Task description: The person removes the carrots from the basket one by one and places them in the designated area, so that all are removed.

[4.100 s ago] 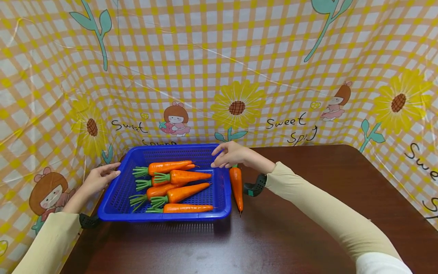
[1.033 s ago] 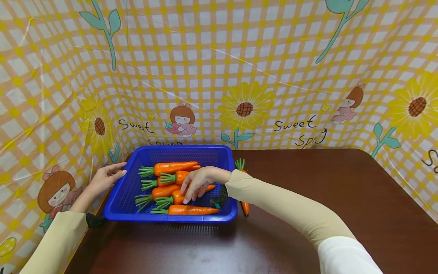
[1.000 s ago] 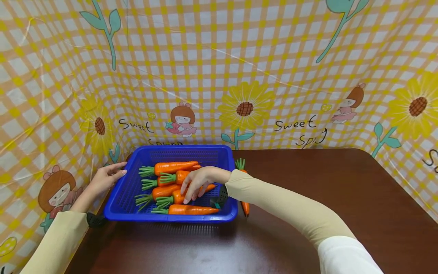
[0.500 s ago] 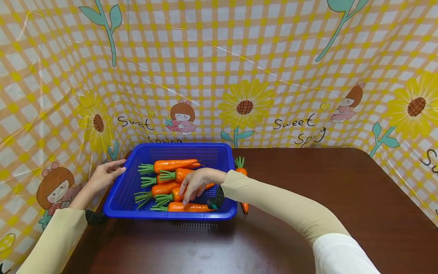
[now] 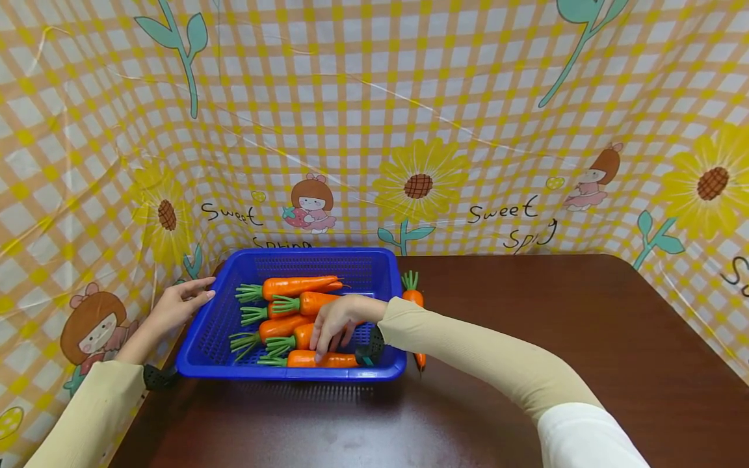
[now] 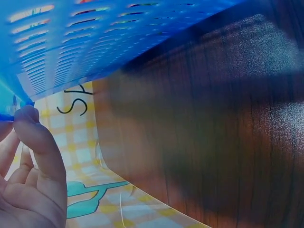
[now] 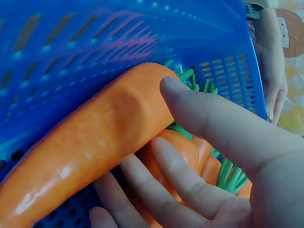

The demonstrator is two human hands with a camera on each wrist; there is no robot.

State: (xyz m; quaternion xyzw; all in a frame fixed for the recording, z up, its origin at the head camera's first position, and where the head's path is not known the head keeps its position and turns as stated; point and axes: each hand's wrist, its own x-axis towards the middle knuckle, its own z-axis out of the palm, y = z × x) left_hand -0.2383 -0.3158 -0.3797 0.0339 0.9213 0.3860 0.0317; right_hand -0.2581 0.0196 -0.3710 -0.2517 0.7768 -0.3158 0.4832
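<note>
A blue plastic basket (image 5: 287,372) with slotted walls holds several orange carrots with green tops. At its left side my left hand (image 5: 175,305) holds the rim; in the left wrist view the thumb (image 6: 33,123) is right at the blue edge. My right hand (image 5: 338,325) reaches down into the basket over the carrot nearest the front wall (image 5: 301,359). The right wrist view shows that carrot (image 7: 95,128) between the thumb (image 7: 204,111), laid on its thick end, and the fingers along its other side. Part of the other carrots is hidden behind the hand.
One more carrot (image 5: 413,297) lies on the dark brown table (image 5: 526,312) just right of the basket, partly covered by the right sleeve (image 5: 468,344). A checked cloth (image 5: 351,117) with sunflowers rises behind and at both sides.
My right hand has come from the basket's right rim into the basket, then slid towards the front and onto the nearest carrot. The left hand has stayed at the left rim.
</note>
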